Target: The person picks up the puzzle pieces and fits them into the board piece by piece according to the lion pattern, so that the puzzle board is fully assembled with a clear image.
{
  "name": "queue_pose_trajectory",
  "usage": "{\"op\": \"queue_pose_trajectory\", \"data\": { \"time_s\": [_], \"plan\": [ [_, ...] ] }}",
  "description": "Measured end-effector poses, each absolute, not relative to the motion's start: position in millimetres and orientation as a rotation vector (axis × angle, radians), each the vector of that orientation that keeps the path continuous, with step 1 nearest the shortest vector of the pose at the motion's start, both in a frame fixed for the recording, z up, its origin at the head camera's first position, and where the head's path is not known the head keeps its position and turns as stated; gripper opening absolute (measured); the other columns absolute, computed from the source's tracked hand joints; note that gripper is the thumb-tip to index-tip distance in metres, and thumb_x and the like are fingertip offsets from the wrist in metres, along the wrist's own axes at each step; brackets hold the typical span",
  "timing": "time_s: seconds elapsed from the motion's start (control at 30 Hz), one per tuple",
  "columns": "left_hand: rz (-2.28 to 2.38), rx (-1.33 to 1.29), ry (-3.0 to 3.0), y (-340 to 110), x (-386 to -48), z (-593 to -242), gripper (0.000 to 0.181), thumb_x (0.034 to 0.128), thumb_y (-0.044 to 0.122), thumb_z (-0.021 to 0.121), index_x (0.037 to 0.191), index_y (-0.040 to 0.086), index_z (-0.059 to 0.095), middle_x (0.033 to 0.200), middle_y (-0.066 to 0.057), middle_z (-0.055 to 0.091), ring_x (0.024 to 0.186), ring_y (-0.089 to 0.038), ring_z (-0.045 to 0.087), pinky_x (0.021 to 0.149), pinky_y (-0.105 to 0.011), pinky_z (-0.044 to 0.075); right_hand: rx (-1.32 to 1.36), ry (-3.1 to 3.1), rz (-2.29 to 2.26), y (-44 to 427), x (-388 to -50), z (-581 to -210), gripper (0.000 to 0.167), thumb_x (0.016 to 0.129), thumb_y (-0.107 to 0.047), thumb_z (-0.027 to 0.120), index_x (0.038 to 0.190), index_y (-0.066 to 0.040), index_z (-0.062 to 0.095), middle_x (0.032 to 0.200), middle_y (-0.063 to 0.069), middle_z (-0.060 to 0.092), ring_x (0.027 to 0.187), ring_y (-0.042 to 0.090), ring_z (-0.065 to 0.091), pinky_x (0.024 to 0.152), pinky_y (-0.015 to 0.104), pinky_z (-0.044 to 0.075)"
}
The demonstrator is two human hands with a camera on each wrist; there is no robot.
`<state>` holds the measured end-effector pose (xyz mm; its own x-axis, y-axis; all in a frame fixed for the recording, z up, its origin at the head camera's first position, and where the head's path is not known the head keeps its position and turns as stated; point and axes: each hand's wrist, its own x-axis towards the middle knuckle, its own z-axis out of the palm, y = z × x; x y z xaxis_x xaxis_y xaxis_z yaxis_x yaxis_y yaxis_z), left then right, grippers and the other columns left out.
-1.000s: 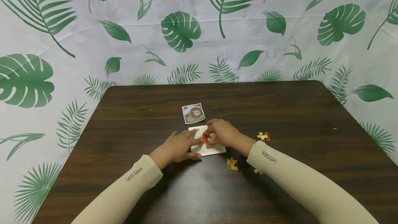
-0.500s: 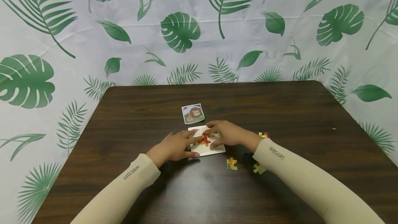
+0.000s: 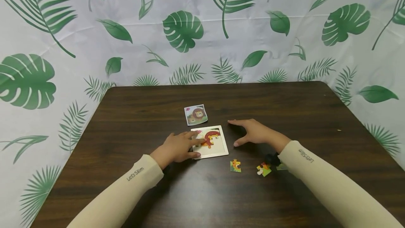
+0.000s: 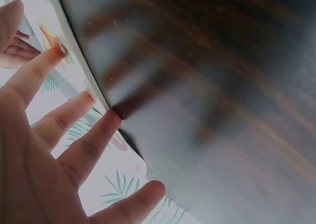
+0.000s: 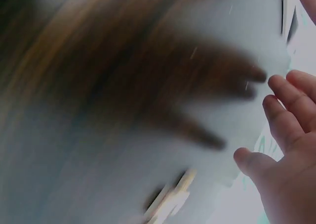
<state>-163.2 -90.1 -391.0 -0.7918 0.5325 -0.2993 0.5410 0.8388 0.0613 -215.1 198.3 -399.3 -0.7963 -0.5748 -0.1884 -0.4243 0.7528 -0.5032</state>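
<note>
A square white puzzle tray lies mid-table, with joined pieces showing part of a lion inside it. My left hand rests on the tray's left side, fingers spread across the edge and the pieces. In the left wrist view the fingertips touch the tray. To the right of the tray, my right hand is apart from it, thumb and fingers spread and holding nothing. A loose puzzle piece lies below the tray's lower right corner. Another piece lies farther right.
Behind the tray lies a picture card of lions. A green piece is partly hidden by the right sleeve. The dark wooden table ends at a leaf-printed white cloth.
My right hand has let go of the red lion piece, now lying in the tray, and moved right, off the tray. The left hand has stayed nearly still.
</note>
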Motion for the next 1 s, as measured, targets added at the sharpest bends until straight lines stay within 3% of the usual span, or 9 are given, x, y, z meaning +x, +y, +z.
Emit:
{"op": "queue_pose_trajectory", "data": {
  "time_s": [0.13,0.27,0.37,0.4,0.47,0.5,0.63,0.8,1.0],
  "plan": [
    [-0.020,0.818,2.709,-88.9,-164.2,-390.1,0.057,0.0880,0.053,0.051,0.141,0.035,0.038,0.149,0.001,0.026,0.132,-0.026,0.031,0.096,-0.060,0.028,-0.736,2.661,-0.670,224.2,-214.7,-399.0,0.080,0.075,-0.041,0.074,0.140,-0.009,0.041,0.141,0.015,0.039,0.126,0.035,0.038,0.094,0.052,0.036],
    [0.072,0.836,2.686,-90.8,-165.7,-390.2,0.056,0.0885,0.054,0.050,0.140,0.035,0.040,0.148,-0.002,0.027,0.132,-0.028,0.029,0.096,-0.060,0.028,-0.688,2.693,-0.730,256.0,-211.5,-402.4,0.074,0.077,-0.041,0.073,0.138,-0.010,0.044,0.141,0.013,0.039,0.107,0.036,0.053,0.088,0.052,0.039],
    [0.151,0.837,2.657,-94.1,-166.7,-390.0,0.058,0.0881,0.054,0.050,0.141,0.032,0.040,0.148,-0.003,0.027,0.133,-0.029,0.027,0.097,-0.059,0.027,-0.659,2.729,-0.747,279.4,-208.0,-405.1,0.072,0.075,-0.042,0.074,0.134,-0.010,0.049,0.142,0.012,0.039,0.111,0.039,0.050,0.093,0.056,0.034],
    [0.168,0.831,2.649,-95.1,-166.9,-389.6,0.060,0.0877,0.055,0.050,0.141,0.031,0.039,0.149,-0.003,0.026,0.133,-0.030,0.026,0.097,-0.059,0.027,-0.653,2.743,-0.741,286.2,-206.5,-405.7,0.072,0.074,-0.043,0.074,0.133,-0.009,0.050,0.141,0.013,0.039,0.120,0.040,0.042,0.093,0.058,0.032],
    [0.202,0.825,2.637,-96.7,-167.2,-388.7,0.063,0.0869,0.056,0.051,0.142,0.028,0.037,0.148,-0.004,0.026,0.133,-0.031,0.026,0.098,-0.059,0.026,-0.638,2.768,-0.722,297.3,-203.2,-406.4,0.070,0.073,-0.043,0.075,0.129,-0.008,0.054,0.141,0.014,0.040,0.121,0.041,0.041,0.094,0.059,0.030],
    [0.217,0.820,2.634,-97.3,-167.3,-388.4,0.065,0.0865,0.056,0.051,0.143,0.026,0.037,0.148,-0.004,0.027,0.133,-0.031,0.026,0.098,-0.059,0.025,-0.640,2.786,-0.705,301.6,-201.4,-406.7,0.068,0.072,-0.043,0.076,0.126,-0.008,0.056,0.140,0.015,0.041,0.126,0.042,0.033,0.095,0.060,0.028],
    [0.258,0.808,2.624,-98.1,-166.7,-388.6,0.068,0.0858,0.056,0.052,0.143,0.023,0.037,0.148,-0.006,0.026,0.133,-0.032,0.026,0.099,-0.059,0.025,-0.634,2.837,-0.677,310.1,-194.9,-407.9,0.055,0.071,-0.036,0.079,0.116,-0.008,0.064,0.137,0.016,0.044,0.124,0.041,0.036,0.095,0.058,0.030],
    [0.305,0.795,2.618,-101.3,-165.9,-389.9,0.069,0.0859,0.059,0.049,0.144,0.025,0.034,0.152,-0.007,0.013,0.134,-0.032,0.025,0.099,-0.061,0.023,-0.612,2.892,-0.664,311.7,-192.2,-410.0,0.037,0.072,-0.029,0.079,0.104,-0.012,0.069,0.133,0.013,0.049,0.121,0.038,0.043,0.093,0.055,0.035],
    [0.343,0.754,2.623,-111.6,-162.1,-387.7,0.074,0.0859,0.058,0.050,0.147,0.024,0.026,0.153,-0.007,0.010,0.138,-0.032,0.013,0.101,-0.063,0.013,-0.630,2.901,-0.673,310.5,-190.8,-409.3,0.026,0.073,-0.025,0.079,0.095,-0.015,0.071,0.130,0.014,0.052,0.119,0.038,0.045,0.093,0.054,0.035]
  ]
}}
